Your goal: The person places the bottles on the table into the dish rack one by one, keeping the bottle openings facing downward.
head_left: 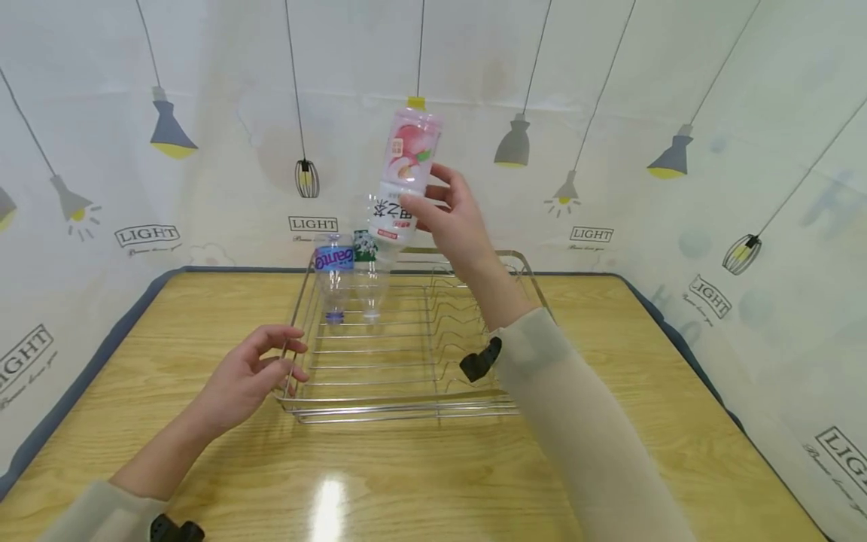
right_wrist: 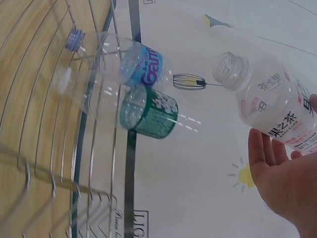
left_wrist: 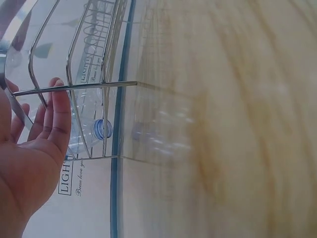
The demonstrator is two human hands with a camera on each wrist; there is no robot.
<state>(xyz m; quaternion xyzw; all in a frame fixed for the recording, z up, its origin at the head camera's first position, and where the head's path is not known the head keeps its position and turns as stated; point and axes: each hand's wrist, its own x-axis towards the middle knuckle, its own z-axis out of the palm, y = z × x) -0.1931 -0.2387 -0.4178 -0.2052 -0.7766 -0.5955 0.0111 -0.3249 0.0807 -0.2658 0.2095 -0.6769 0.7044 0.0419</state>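
Upside down and tilted, a clear plastic bottle [head_left: 409, 154] with a pink peach label is gripped by my right hand [head_left: 452, 218] above the back of the wire dish rack [head_left: 400, 400]. Its mouth is uncapped and points down in the right wrist view. My left hand [head_left: 249, 376] holds the rack's left side near the front corner, fingers [left_wrist: 60, 111] around the wires. Two clear bottles stand upside down in the rack's back left: one with a blue-purple label [head_left: 335, 259] and blue cap, one with a green label [right_wrist: 157, 114] and white cap.
The rack stands on a wood-grain table [head_left: 366, 482]. Wavy wire dividers [head_left: 450, 331] line its right part. A pale curtain [head_left: 230, 90] printed with lamps hangs behind and along both sides of the table.
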